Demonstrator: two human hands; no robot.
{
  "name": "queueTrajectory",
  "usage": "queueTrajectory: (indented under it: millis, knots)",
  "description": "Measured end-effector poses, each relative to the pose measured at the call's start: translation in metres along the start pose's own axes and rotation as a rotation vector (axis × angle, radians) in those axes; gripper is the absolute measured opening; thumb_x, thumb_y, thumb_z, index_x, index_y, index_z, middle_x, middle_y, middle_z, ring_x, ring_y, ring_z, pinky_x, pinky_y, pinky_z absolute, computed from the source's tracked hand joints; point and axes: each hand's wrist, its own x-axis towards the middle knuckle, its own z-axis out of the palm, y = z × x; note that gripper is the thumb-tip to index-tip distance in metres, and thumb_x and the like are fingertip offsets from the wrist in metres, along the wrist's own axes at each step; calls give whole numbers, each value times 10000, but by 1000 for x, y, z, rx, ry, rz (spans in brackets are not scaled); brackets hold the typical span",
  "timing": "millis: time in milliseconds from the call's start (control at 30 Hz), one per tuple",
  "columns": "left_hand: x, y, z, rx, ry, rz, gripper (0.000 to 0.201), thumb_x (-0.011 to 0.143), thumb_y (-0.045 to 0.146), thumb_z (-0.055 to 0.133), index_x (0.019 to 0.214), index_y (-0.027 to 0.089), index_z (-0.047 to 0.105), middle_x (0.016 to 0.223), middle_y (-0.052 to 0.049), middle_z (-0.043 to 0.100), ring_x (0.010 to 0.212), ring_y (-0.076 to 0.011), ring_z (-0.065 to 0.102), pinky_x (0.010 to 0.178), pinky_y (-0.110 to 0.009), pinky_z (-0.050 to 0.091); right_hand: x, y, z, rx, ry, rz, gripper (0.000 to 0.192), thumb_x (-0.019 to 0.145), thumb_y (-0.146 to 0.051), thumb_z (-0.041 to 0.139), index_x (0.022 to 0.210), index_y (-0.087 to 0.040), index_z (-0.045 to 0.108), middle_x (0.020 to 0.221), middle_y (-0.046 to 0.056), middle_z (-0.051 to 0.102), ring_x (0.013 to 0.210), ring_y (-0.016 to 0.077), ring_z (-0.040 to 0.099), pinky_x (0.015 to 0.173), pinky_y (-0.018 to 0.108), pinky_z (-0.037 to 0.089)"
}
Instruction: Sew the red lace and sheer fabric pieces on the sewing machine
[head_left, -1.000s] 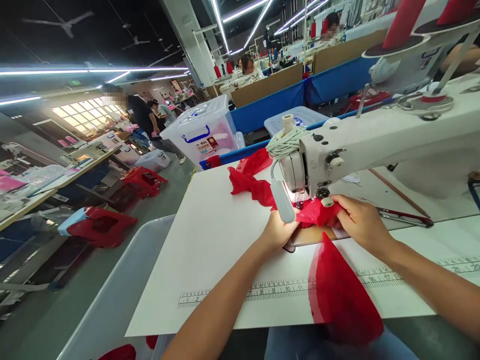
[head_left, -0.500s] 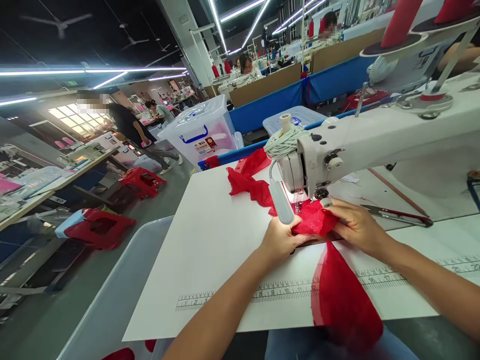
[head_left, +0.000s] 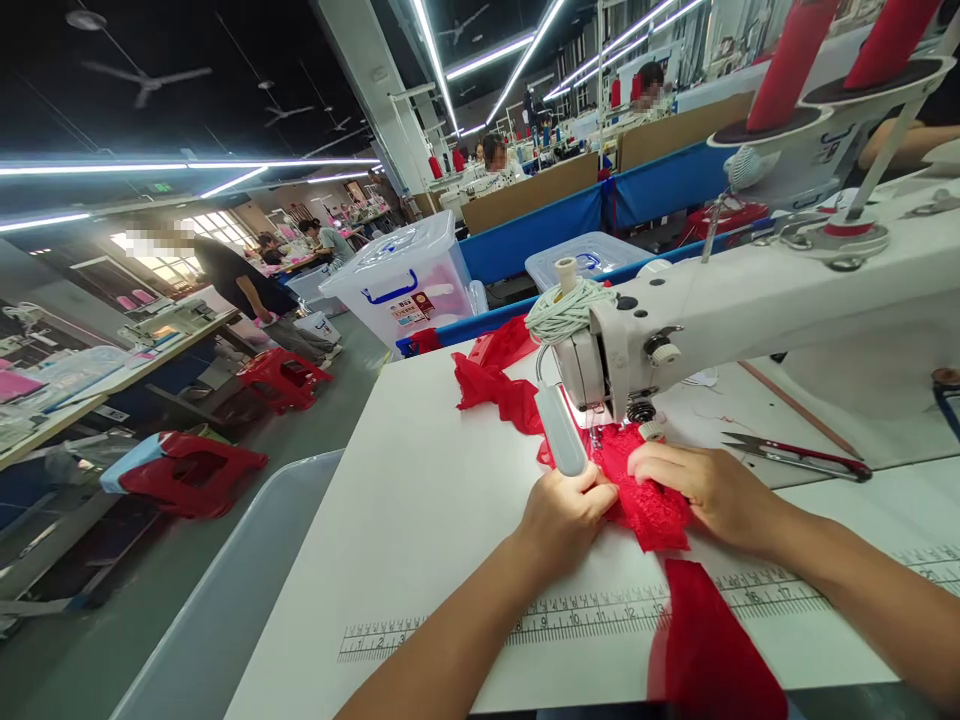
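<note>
Red cloth at a sewing machine, near to far: one smooth red panel crosses the printed ruler at the near edge of your white table. Beyond it, one red lace piece lies under the needle area, between your two hands. Your left hand is curled nearly closed, pinching the lace's left edge; your right hand is half curled over its right side, its grip uncertain. One pair of scissors lies to the right. The work appears part-way: one red length lies far left of the needle, while the lace and panel on the near side seem left to do; finished stitches cannot be made out. Farther right: one sewing machine, two thread cones.
</note>
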Motion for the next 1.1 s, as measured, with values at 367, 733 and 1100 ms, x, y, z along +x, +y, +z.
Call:
queueTrajectory:
  millis: [367,733,1100]
  knots:
    - [4,6,-14,138,-25,90,335,975,173,385,727,160,610,784,-32,575,557,-99,445,445,-219,288,-1,1,0,-16,-42,-76,277,906,-95,386,849,-231,620,829,31,612,707,156,539,624,253,420]
    - [3,11,-43,102,-235,107,665,969,593,185,890,149,672,1161,-182,628,687,-192,576,626,-349,510,-3,4,-2,-117,-71,-131,405,719,68,344,866,-211,599,894,39,634,758,169,535,625,265,400]
    - [2,13,-39,155,-191,103,681,949,639,183,972,163,668,1130,-168,653,653,-186,581,540,-311,488,-7,6,7,-253,41,-146,426,663,-2,407,924,-203,678,974,65,747,749,211,566,582,319,455]
